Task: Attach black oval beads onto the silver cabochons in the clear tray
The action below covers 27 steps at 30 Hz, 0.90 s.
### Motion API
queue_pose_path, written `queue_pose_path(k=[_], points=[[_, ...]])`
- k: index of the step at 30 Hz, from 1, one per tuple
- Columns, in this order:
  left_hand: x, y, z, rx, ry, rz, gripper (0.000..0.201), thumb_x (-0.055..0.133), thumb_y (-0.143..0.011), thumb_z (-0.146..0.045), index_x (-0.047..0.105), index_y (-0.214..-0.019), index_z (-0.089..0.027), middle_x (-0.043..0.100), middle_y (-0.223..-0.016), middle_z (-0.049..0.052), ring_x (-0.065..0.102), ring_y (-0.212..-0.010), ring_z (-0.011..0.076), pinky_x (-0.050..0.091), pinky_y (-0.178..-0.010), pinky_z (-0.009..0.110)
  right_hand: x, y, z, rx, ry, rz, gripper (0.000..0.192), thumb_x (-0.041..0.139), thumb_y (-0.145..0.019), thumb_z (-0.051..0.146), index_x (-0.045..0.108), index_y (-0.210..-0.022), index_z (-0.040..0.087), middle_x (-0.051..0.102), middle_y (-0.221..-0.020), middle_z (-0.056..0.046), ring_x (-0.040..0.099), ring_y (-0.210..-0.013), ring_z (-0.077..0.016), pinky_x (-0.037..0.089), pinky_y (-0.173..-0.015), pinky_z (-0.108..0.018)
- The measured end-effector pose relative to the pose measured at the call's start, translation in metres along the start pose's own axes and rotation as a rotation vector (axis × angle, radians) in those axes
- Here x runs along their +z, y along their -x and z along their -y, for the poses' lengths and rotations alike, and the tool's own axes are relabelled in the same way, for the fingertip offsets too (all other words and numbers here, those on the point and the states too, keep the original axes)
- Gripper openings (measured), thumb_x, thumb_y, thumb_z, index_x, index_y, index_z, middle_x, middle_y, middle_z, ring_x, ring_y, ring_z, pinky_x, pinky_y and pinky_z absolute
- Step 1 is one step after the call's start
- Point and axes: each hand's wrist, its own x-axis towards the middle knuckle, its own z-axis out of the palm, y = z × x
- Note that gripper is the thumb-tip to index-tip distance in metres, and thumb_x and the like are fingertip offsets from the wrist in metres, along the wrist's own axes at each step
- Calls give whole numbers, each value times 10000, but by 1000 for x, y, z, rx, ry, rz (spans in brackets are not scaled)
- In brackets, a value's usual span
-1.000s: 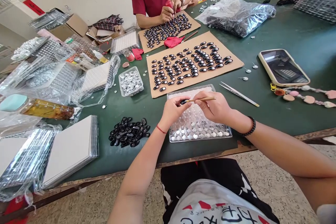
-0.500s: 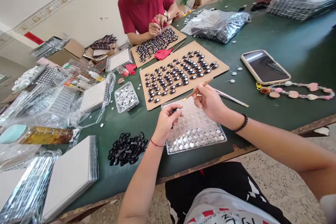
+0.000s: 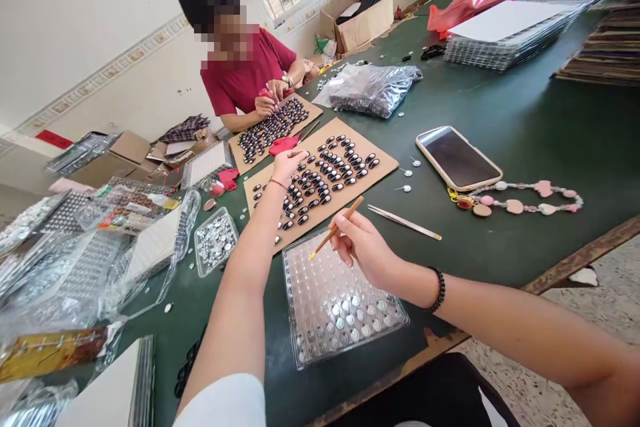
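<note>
My left hand (image 3: pixel 290 164) reaches over a brown cardboard sheet (image 3: pixel 383 172) that carries rows of small black oval pieces with silvery white inlays (image 3: pixel 325 180). Its fingers are pressed together above the sheet; anything between them is hidden. My right hand (image 3: pixel 364 247) grips a slim wooden stick (image 3: pixel 336 229) with a yellow tip pointing down and left. Below the stick lies a clear plastic tray (image 3: pixel 305 303) of small dimples, its near rows holding round silvery discs (image 3: pixel 354 333). Tweezers (image 3: pixel 405 222) lie on the table right of my right hand.
A box of silvery discs (image 3: pixel 216 240) stands left of my left forearm, which partly covers a pile of black pieces (image 3: pixel 187 363). A phone (image 3: pixel 459 157) with a beaded strap lies right. Across the table, a person (image 3: pixel 245 80) works over another filled cardboard sheet (image 3: pixel 313 110).
My left hand has moved forward from above the tray to the cardboard sheet. My right hand still holds the stick over the tray. The camera view has shifted up and right.
</note>
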Motion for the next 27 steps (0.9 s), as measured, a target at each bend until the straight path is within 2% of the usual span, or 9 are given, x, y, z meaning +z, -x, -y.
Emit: queue_pose_path(k=[4,8,13,17,20,22,23,25,27], points=[[16,-51,4,27,-63,-53,216,666,-567,-193,611,-755,-101,624,-677,43,488,-521,73,379,-517,194,2,-2,10,-7,-94,-51,223,448,-811,380,432,-724,175,496,-515,69,351,-298,-21,222,-325,-161],[29,-80,10,12,-127,-72,142,667,-533,-182,604,-647,-124,612,-632,41,544,-644,143,403,-637,254,4,-4,12,-31,-197,-116,238,476,-791,408,439,-739,179,467,-499,80,335,-294,-20,220,-315,-158],[38,-89,9,-32,-121,-61,146,696,-479,-168,551,-491,-158,595,-598,40,539,-789,214,387,-688,278,3,-6,10,-29,-246,-167,257,484,-784,429,449,-742,178,463,-492,80,330,-293,-21,228,-316,-164],[24,-82,-6,-113,22,-28,134,653,-569,-193,526,-542,-158,574,-576,35,523,-642,154,371,-532,232,-1,-8,9,-60,-227,-175,248,491,-786,424,448,-743,183,465,-499,78,340,-298,-22,221,-324,-170],[-6,-58,-17,-162,168,-22,82,521,-670,-131,483,-602,-155,552,-599,21,481,-526,81,311,-429,168,-4,-9,9,-108,-187,-182,237,478,-801,416,432,-737,193,467,-516,76,342,-305,-21,222,-326,-178],[-30,-25,-17,-186,297,-24,126,449,-666,-36,440,-610,-149,541,-627,12,488,-526,51,284,-402,129,-5,-9,10,-142,-141,-184,225,466,-812,405,418,-732,200,460,-520,75,340,-313,-23,224,-325,-184],[-41,-4,-13,-213,388,-16,160,423,-649,9,418,-608,-146,534,-635,11,504,-541,43,270,-390,113,-6,-9,10,-156,-114,-184,219,457,-819,400,414,-733,203,455,-520,74,340,-318,-25,225,-324,-187],[-59,47,-1,-312,719,53,226,389,-607,88,403,-617,-138,525,-656,19,548,-601,47,231,-360,92,-7,-7,10,-180,-49,-170,203,433,-834,390,418,-745,207,443,-520,71,338,-326,-27,226,-324,-194],[-70,101,16,-421,921,113,262,365,-608,123,422,-642,-130,523,-668,28,578,-647,56,189,-332,84,-7,-5,7,-191,39,-121,194,411,-848,378,432,-755,209,433,-519,67,340,-336,-30,235,-330,-198]])
